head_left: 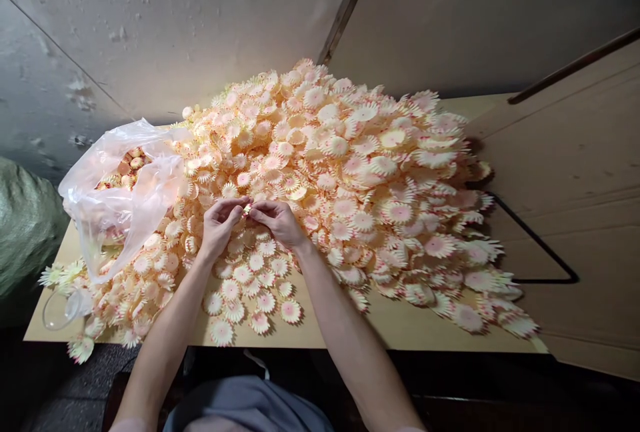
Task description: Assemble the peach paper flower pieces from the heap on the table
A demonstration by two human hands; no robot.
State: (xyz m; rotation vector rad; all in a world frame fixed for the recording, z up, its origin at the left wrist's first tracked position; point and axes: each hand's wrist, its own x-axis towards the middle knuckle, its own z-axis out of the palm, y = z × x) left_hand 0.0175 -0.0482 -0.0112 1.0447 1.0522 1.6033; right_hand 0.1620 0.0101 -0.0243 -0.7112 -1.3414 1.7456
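Observation:
My left hand [221, 224] and my right hand [281, 223] meet over the middle of the table, fingertips almost touching. Between them they pinch a small pale flower piece [247, 209], mostly hidden by the fingers. A large heap of cream artificial flower pieces [345, 145] with toothed, pink-tipped edges rises just beyond my hands and spreads to the right. Below my wrists, several single flower pieces [243, 275] lie flat on the tabletop, pink centres up.
A clear plastic bag [150, 182] holding small reddish, curled pieces [133, 164] stands at the left. Near the table's left corner lies a transparent cup [61, 310]. A green sack [27, 239], a wall behind, and cardboard [580, 219] with a black metal bar [537, 239] border the table [400, 332].

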